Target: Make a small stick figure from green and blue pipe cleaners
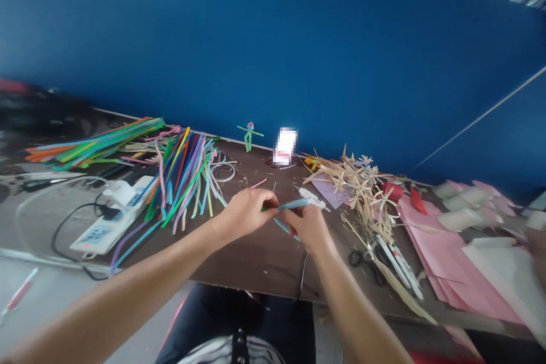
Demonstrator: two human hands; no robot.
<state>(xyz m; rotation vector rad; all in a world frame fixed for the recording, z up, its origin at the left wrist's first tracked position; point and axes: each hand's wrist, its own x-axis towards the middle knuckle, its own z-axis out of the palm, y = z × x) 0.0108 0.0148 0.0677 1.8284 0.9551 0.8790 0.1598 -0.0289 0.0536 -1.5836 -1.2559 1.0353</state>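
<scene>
Both my hands meet above the middle of the brown table. My left hand (247,210) is closed, pinching one end of light blue pipe cleaners (295,203); a bit of green shows at its fingers. Close beside it, my right hand (309,227) is also closed on the light blue pipe cleaners, one piece sticking out above the fingers and another slanting below. The exact grip of the fingertips is blurred. Behind the hands a small green pipe-cleaner figure (249,137) stands against the blue wall.
Left lie bundles of coloured pipe cleaners (183,173) and a white power strip (113,222) with cables. A pixelated bright phone-like screen (285,146) leans at the back. Rightward are dried straw-like strips (362,182), scissors (356,257), pens (398,267) and pink paper (439,250).
</scene>
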